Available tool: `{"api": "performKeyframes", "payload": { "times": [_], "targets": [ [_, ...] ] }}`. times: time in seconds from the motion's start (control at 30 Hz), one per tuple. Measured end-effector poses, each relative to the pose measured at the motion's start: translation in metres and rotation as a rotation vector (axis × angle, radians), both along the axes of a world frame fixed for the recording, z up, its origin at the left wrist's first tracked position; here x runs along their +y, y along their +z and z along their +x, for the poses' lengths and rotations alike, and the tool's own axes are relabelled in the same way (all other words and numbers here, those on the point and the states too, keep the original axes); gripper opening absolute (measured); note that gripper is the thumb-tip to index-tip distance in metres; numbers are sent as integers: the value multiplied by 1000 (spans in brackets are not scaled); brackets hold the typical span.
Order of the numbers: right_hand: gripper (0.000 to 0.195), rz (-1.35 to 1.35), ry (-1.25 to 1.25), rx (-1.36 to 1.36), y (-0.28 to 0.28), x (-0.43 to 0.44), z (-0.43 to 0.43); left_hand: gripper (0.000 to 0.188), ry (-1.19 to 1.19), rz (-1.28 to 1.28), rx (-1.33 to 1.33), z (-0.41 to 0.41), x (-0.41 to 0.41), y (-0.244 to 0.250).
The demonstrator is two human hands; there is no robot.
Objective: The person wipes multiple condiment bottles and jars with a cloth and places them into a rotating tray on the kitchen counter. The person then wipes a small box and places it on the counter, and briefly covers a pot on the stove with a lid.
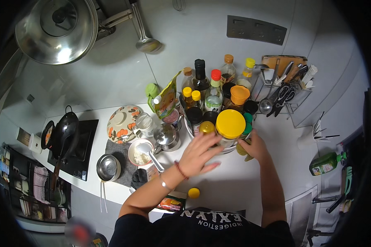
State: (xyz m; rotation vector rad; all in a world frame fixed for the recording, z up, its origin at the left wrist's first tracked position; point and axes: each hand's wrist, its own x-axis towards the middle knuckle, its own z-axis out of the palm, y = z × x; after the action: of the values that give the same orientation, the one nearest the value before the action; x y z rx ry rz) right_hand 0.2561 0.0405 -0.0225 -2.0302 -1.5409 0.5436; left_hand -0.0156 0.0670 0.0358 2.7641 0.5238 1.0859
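A round rack crowded with sauce bottles and spice jars stands on the white counter before me. My left hand, slightly blurred, is spread with fingers apart in front of a gold-lidded jar and a large yellow-lidded jar. At the rack's right front, my right hand has its thumb and fingers at the edge and touches an olive-green cloth or glove; its exact grip is partly hidden. A small yellow cap lies on the counter near my body.
Left are a bowl of white food with a spoon, a steel pot, a metal kettle, a glass jug and a wok on the cooktop. Right are a utensil rack and a green detergent bottle.
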Motion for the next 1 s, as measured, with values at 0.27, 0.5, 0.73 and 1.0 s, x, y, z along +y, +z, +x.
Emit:
{"api": "performKeyframes", "payload": {
  "times": [0.27,0.5,0.73,1.0],
  "targets": [
    [23,138,196,710,-37,-98,-75,75,151,-884,186,-83,-113,-103],
    [31,190,680,217,-34,-121,-171,33,236,-748,179,-63,-126,-161],
    [17,181,372,688,-46,-117,-168,38,242,-1078,-23,-55,-147,-122],
    [29,263,430,184,-66,-64,-155,51,87,-1402,-658,-87,-156,-117]
  ]
}}
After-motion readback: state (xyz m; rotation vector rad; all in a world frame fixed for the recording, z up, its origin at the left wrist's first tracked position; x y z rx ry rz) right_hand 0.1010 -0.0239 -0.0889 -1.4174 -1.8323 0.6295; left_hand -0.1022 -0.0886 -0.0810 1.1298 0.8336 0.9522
